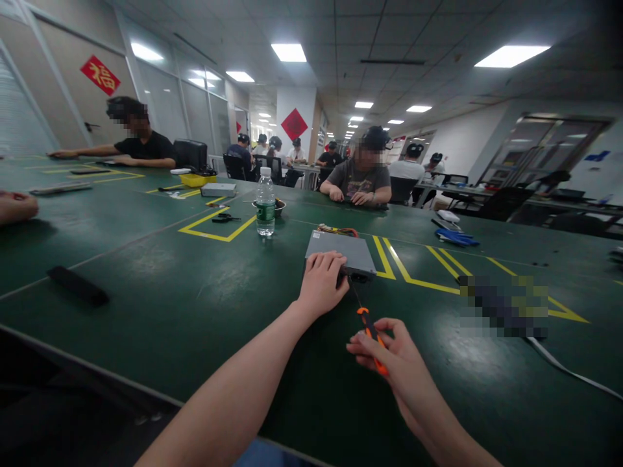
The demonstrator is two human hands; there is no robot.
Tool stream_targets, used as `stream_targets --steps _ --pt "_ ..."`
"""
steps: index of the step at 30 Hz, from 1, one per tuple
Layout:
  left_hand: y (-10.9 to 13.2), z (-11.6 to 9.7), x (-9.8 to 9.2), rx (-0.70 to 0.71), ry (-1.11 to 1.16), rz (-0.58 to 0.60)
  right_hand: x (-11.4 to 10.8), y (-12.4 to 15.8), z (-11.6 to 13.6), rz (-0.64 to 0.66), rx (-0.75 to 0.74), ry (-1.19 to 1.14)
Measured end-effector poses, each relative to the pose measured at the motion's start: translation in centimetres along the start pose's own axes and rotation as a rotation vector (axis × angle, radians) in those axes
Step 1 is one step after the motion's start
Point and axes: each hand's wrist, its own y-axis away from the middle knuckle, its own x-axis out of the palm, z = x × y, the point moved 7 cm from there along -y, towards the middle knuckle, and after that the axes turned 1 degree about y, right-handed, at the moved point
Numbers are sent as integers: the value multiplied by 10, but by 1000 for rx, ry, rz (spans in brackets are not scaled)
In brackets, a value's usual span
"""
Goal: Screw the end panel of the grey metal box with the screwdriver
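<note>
Centrally, a grey metal box (343, 245) is seen lying flat on a dark green bench (204, 337). One narrow face, with a dark socket (360, 277) at its right, is turned toward the wearer; from its far side, coloured wires (341, 230) are led out. Which side of the box is longer cannot be told at this slant.

The near left part of the box is held by the left hand (320, 280), its fingers bent over the top, close together. Whether the box is touched by the thumb cannot be told.

In front of the box and slightly right, an orange and black screwdriver (368, 323) is pinched by the right hand (402, 364), its fingers closed around the handle. The screwdriver's long axis is slanted: the thin shaft is aimed forward and left, at the near face, and the handle end is directed back toward the wearer. Contact at the tip is hidden.

Left of the box and slightly beyond, a clear water bottle (265, 214) is stood upright. Right of the box, yellow tape (433, 286) is laid; farther right and beyond, blue gloves (456, 238) are seen.
</note>
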Motion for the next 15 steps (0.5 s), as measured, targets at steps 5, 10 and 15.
stream_targets --steps 5,10,15 --pt "0 0 0 2 -10 -5 16 1 -12 -90 288 -326" --pt "0 0 1 -2 -5 -6 23 2 -6 -161 312 -489" --pt "0 1 1 -24 -3 -19 30 3 -5 -191 399 -608"
